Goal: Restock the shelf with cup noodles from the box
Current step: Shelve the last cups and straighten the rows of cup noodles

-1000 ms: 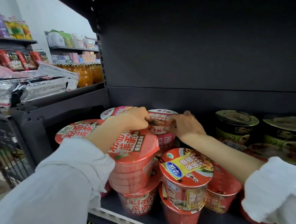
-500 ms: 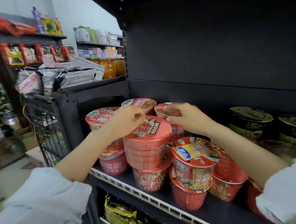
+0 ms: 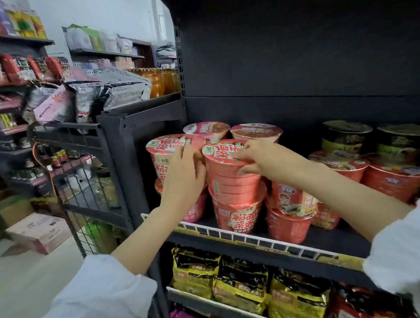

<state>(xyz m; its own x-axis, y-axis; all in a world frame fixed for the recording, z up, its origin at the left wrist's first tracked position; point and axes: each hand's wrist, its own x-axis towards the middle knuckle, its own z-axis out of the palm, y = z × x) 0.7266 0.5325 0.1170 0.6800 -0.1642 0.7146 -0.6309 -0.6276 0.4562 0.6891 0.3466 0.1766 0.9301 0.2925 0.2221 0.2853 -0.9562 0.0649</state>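
Red-pink cup noodles stand stacked two high on the black shelf (image 3: pixel 335 243). My right hand (image 3: pixel 260 161) grips the lid rim of the front upper cup (image 3: pixel 232 179), which rests on a lower cup (image 3: pixel 237 215). My left hand (image 3: pixel 184 177) lies flat against that cup's left side, between it and the neighbouring upper cup (image 3: pixel 164 151). Two more pink-lidded cups (image 3: pixel 206 128) stand behind. To the right are red cups (image 3: pixel 288 227) with other labels and dark green cups (image 3: pixel 344 137).
A white wire rail (image 3: pixel 232 233) fronts the shelf. Yellow-black noodle bags (image 3: pixel 240 283) fill the shelf below. A black wire rack (image 3: pixel 87 165) stands to the left, with a cardboard box (image 3: pixel 37 231) on the floor beyond it and snack shelves behind.
Both hands have come forward from the back cups to the front upper cup. The view has pulled back and down, showing the lower shelf and the floor.
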